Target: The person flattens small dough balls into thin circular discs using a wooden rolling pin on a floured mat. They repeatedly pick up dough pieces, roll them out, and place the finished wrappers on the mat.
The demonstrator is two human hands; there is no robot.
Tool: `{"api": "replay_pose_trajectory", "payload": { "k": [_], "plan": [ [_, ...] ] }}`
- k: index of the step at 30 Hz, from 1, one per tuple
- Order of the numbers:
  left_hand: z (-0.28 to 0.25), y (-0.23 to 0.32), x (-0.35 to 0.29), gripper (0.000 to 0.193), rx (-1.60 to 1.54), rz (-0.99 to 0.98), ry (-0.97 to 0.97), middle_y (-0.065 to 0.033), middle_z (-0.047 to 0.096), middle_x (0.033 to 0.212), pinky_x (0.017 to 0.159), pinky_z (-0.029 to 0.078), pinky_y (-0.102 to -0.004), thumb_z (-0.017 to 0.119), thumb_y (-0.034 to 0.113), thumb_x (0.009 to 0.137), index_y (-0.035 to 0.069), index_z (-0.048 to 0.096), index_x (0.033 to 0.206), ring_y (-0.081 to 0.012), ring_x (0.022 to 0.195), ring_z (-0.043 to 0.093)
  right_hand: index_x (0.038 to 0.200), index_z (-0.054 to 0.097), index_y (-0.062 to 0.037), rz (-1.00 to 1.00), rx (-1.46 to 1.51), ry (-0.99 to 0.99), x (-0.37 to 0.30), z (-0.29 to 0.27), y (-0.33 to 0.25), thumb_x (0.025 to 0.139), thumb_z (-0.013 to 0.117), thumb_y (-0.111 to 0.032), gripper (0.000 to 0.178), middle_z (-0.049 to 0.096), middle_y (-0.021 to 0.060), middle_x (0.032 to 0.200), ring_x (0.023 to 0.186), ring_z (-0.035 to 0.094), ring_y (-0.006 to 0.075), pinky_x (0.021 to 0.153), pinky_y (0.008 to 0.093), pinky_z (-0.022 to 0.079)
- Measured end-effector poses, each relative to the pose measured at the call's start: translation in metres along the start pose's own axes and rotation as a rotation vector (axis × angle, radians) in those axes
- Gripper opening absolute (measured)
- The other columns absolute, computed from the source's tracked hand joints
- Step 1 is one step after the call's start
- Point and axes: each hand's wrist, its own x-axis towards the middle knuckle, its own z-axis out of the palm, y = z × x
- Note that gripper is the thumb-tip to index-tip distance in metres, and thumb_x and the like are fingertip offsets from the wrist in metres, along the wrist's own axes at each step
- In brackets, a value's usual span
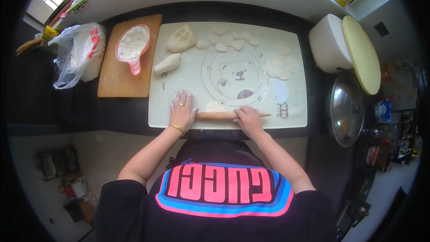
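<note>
A wooden rolling pin [216,115] lies crosswise near the front edge of the pale silicone mat [291,103]. My right hand [249,121] is curled over its right part, and the tapered tip sticks out beyond. My left hand [181,113] lies with fingers stretched out on the mat; its palm and thumb meet the pin's left end, which is hidden there. A small flattened dough round [215,107] shows just behind the pin, partly covered by it. Farther back are a dough lump [181,38], a dough roll [166,64], several small dough pieces [221,40] and overlapping rolled wrappers [282,65].
A white scraper [280,91] lies on the mat's right side. Left stand a wooden board [117,80], a pink-rimmed scoop of flour [133,44] and a plastic bag [80,54]. Right are a white container [329,45], a yellow round lid [362,56] and a glass pot lid [347,111].
</note>
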Motion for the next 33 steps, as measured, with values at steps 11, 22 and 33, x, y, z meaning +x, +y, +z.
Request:
{"api": "replay_pose_trajectory", "payload": {
  "k": [11,22,33],
  "plan": [
    [0.003,-0.009,0.044,0.041,-0.296,0.22,-0.087,-0.0197,0.053,0.117,0.091,0.04,-0.0429,0.064,0.021,0.078,0.002,0.055,0.114,-0.0352,0.11,0.049,0.1,0.053,-0.0121,-0.102,-0.054,0.033,0.025,0.008,-0.002,0.071,0.067,-0.021,0.033,0.051,0.0054,0.098,0.095,0.05,0.0231,0.078,0.0385,0.036],
    [-0.013,0.033,0.05,0.024,-0.299,-0.034,-0.347,-0.0139,0.063,0.085,0.072,0.047,-0.0394,0.07,0.019,0.072,0.003,0.057,0.083,-0.0316,0.082,0.059,0.101,0.055,-0.0092,-0.061,0.062,0.078,-0.011,-0.008,-0.017,0.07,0.069,-0.015,0.035,0.053,0.0072,0.096,0.093,0.051,0.0258,0.078,0.0391,0.038],
    [0.008,0.003,0.045,0.061,0.061,0.005,0.042,-0.0182,0.015,0.15,0.109,0.01,-0.0527,0.049,0.035,0.089,0.012,0.029,0.141,-0.0344,0.138,0.012,0.109,0.053,-0.007,0.116,-0.204,0.057,0.044,0.011,-0.023,0.078,0.062,-0.034,0.042,0.051,0.0098,0.101,0.095,0.048,0.0265,0.077,0.0394,0.039]
  ]
}}
